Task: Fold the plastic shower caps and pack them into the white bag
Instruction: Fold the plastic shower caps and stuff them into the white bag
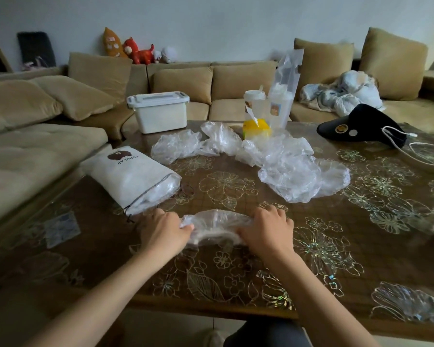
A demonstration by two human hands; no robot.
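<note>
Through the head camera I look down on a brown table [236, 271] with a clear cover printed in pale flower outlines. Both bare forearms reach in from the bottom edge. The left hand [164, 230] and right hand [267, 227] each hold one end of a crumpled clear plastic shower cap [214, 225], which lies bunched into a narrow band on the table between them. The fingers of both hands are curled down and grip the plastic.

Just beyond the left hand, the white bag [129, 176] lies on its side near the table's left edge. It is printed with a brown bear and the word POPULAR. Its open mouth faces the near right, and clear plastic shows inside it.

More loose shower caps lie farther back: a pile [293, 169] at centre right and a smaller cluster [186, 144] at centre.

Behind these stand a lidded white storage box [158, 111], a yellow tissue pack [256, 128] and drink cups in a clear carrier bag [281, 96]. A black visor cap [361, 126] and a white cable [424, 151] lie at far right. A tan sofa [211, 81] wraps round the table, with plush toys [138, 51] on its back.
</note>
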